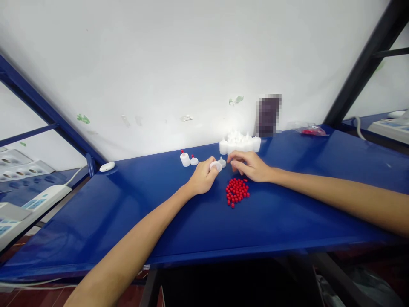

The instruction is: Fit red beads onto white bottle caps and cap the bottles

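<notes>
My left hand [203,176] is closed around a white plastic nozzle cap [216,166], its round rim turned toward me. A similar white nozzle cap [223,162] stands just behind it on the blue table. To the right, my right hand [251,166] has curved fingers, somewhat apart, with nothing visible in them. Below it lies a loose pile of small red caps [237,192]. Behind the right hand stand several white nozzle-topped bottles [238,146]. Left of my hands are a white bottle [185,159] with a red tip and a low white nozzle cap [194,161] with a red tip.
The blue table [179,226] backs onto a white wall [153,64]. A white oval object [107,166] lies at the left rear. A clear bag [311,129] with red contents rests at the right rear. Frame posts [47,98] rise at both sides.
</notes>
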A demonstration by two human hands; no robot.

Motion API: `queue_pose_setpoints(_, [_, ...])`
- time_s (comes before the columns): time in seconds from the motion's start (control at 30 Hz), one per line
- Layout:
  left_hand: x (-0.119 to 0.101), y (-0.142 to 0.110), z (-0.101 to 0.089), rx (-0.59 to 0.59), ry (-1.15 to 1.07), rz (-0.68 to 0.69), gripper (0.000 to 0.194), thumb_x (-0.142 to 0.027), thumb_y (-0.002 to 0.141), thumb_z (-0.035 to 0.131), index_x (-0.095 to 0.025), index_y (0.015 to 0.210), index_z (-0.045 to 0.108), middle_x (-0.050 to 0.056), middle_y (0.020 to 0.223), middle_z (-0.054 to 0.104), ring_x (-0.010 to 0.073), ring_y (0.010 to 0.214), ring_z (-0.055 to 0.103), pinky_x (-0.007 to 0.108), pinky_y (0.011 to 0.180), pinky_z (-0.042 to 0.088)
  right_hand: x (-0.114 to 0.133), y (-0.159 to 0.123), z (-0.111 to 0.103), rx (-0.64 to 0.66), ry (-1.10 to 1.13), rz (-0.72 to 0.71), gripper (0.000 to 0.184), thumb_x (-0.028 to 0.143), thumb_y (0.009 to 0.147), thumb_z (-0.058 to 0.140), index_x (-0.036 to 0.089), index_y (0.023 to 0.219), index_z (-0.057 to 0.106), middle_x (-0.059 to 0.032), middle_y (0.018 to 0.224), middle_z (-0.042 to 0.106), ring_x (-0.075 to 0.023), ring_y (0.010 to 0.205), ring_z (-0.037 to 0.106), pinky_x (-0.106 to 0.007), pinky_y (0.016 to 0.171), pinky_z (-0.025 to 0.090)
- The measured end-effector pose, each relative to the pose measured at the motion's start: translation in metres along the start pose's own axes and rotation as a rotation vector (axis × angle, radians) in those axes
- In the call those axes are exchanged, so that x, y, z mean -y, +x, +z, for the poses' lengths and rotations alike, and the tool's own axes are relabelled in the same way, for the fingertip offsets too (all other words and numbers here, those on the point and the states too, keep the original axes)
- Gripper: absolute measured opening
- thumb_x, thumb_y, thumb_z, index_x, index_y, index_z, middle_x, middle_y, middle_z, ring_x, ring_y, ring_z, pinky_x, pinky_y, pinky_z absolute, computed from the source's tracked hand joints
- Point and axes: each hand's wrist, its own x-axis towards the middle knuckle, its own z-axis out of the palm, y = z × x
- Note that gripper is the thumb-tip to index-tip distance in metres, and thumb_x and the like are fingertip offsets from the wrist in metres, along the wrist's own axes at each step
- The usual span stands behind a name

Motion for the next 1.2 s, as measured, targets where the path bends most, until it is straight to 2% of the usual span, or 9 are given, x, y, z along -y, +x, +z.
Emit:
queue_pose_setpoints(0.27, [0.001, 0.001, 0.001, 0.033, 0.042, 0.057, 0.025, -0.037, 0.096, 0.031, -0.022, 0.076, 0.035, -0.004, 0.063, 0.042, 0.0139, 0.058, 0.04, 0.03, 0.06, 0.031, 0.0, 0.002, 0.001, -0.013, -0.009, 0.042, 0.017, 0.032, 0.095, 0.051, 0.018, 0.096, 0.06, 0.0012, 0.063, 0.065, -0.0125, 0.05, 0.057, -0.025, 0.054, 0.045])
queue_pose_setpoints(0.37, [0.004, 0.001, -0.002, 0.009, 0.094, 0.059, 0.016, -0.035, 0.093, 0.037, -0.022, 0.084, 0.038, -0.004, 0.066, 0.046, 0.0151, 0.059, 0.044, 0.03, 0.061, 0.034, -0.001, 0.002, 0.002, -0.012, -0.039, 0.054, 0.014, 0.029, 0.092, 0.052, 0.018, 0.096, 0.06, 0.0006, 0.065, 0.067, -0.0145, 0.055, 0.061, -0.026, 0.056, 0.046])
queue_pose_setpoints(0.47, [0.009, 0.003, -0.012, -0.08, 0.175, 0.008, 0.016, -0.03, 0.086, 0.048, -0.022, 0.097, 0.04, -0.004, 0.071, 0.048, 0.0159, 0.061, 0.047, 0.03, 0.063, 0.036, -0.002, 0.002, 0.003, 0.007, -0.084, 0.039, 0.013, 0.023, 0.088, 0.052, 0.019, 0.097, 0.061, 0.0, 0.067, 0.068, -0.0163, 0.06, 0.063, -0.027, 0.059, 0.047])
queue_pose_setpoints(0.6, [0.014, 0.008, -0.034, -0.27, 0.32, -0.119, 0.022, -0.028, 0.086, 0.047, -0.021, 0.105, 0.037, -0.001, 0.078, 0.049, 0.0188, 0.065, 0.048, 0.034, 0.066, 0.039, -0.003, 0.002, 0.003, 0.037, -0.127, 0.011, 0.016, 0.022, 0.087, 0.05, 0.019, 0.097, 0.063, -0.0002, 0.068, 0.068, -0.0152, 0.057, 0.06, -0.027, 0.058, 0.046])
queue_pose_setpoints(0.7, [0.016, 0.009, -0.05, -0.366, 0.459, -0.151, 0.03, -0.037, 0.087, 0.055, -0.019, 0.105, 0.04, 0.009, 0.095, 0.051, 0.0282, 0.088, 0.053, 0.043, 0.081, 0.042, -0.003, 0.002, 0.003, 0.063, -0.142, -0.001, 0.017, 0.022, 0.088, 0.05, 0.018, 0.098, 0.063, -0.0002, 0.069, 0.068, -0.0143, 0.056, 0.059, -0.027, 0.057, 0.045])
queue_pose_setpoints(0.77, [0.019, 0.008, -0.057, -0.353, 0.649, -0.139, 0.031, -0.042, 0.088, 0.056, -0.018, 0.104, 0.045, 0.014, 0.106, 0.051, 0.0336, 0.102, 0.05, 0.048, 0.088, 0.041, -0.003, 0.002, 0.003, 0.073, -0.15, -0.008, 0.017, 0.022, 0.088, 0.05, 0.018, 0.098, 0.063, -0.0004, 0.07, 0.069, -0.0144, 0.057, 0.06, -0.027, 0.058, 0.045])
queue_pose_setpoints(0.87, [0.028, 0.004, -0.061, -0.266, 0.869, -0.095, 0.025, -0.039, 0.097, 0.047, -0.017, 0.107, 0.051, 0.015, 0.11, 0.052, 0.0336, 0.104, 0.049, 0.048, 0.089, 0.041, -0.003, 0.003, 0.004, 0.085, -0.162, -0.01, 0.018, 0.021, 0.089, 0.05, 0.018, 0.1, 0.064, -0.0006, 0.071, 0.069, -0.0141, 0.058, 0.06, -0.027, 0.059, 0.046])
queue_pose_setpoints(1.0, [0.041, 0.002, -0.057, -0.211, 0.88, -0.022, 0.028, -0.042, 0.101, 0.047, -0.017, 0.109, 0.056, 0.017, 0.118, 0.053, 0.0332, 0.11, 0.048, 0.047, 0.093, 0.04, -0.003, 0.003, 0.004, 0.098, -0.18, -0.013, 0.018, 0.021, 0.089, 0.051, 0.017, 0.101, 0.064, -0.0008, 0.073, 0.069, -0.0138, 0.059, 0.061, -0.026, 0.059, 0.045])
queue_pose_setpoints(1.2, [0.052, 0.001, -0.054, -0.243, 0.85, 0.032, 0.031, -0.045, 0.1, 0.053, -0.017, 0.113, 0.059, 0.018, 0.124, 0.053, 0.0328, 0.115, 0.048, 0.046, 0.097, 0.037, -0.002, 0.003, 0.003, 0.106, -0.205, -0.028, 0.018, 0.022, 0.09, 0.052, 0.017, 0.102, 0.065, 0.0002, 0.071, 0.068, -0.0132, 0.058, 0.059, -0.026, 0.061, 0.045])
